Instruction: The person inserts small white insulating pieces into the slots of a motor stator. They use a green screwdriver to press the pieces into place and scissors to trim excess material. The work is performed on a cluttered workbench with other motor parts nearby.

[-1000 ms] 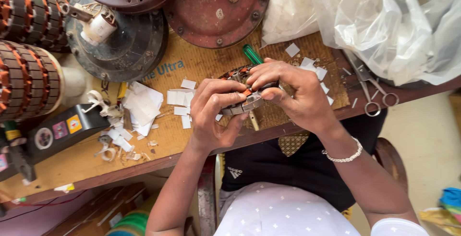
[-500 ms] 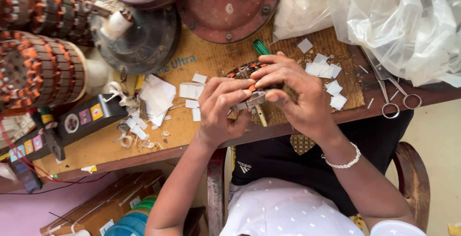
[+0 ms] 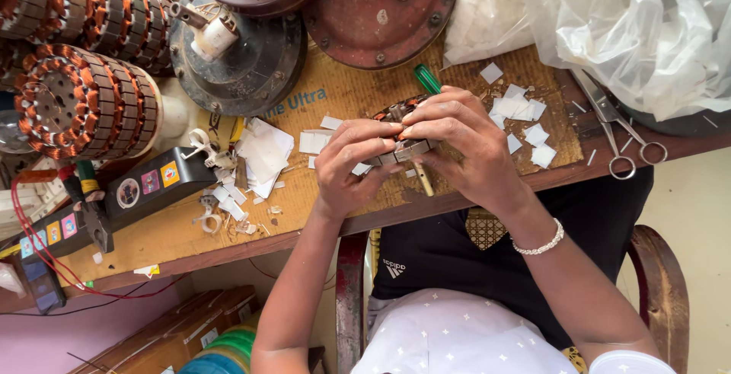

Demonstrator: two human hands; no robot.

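Left hand [image 3: 352, 162] and right hand [image 3: 466, 145] clasping small stator [image 3: 402, 129], paper scraps [image 3: 524, 119], scissors [image 3: 618, 132], wound stators [image 3: 84, 103] around

Wood bench [image 3: 190, 241] w/ paper bits [image 3: 525, 111], scissors [image 3: 613, 126], stators [image 3: 84, 103].

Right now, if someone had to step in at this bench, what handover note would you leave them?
Left hand and right hand both grip a small motor stator above the wooden bench.
Cut white paper slips lie right of it, more by the left hand.
Scissors rest at the far right.
A green-handled tool lies just behind the stator.
Done: many slips cut.
Left: cannot tell how many slots are filled; fingers hide them.
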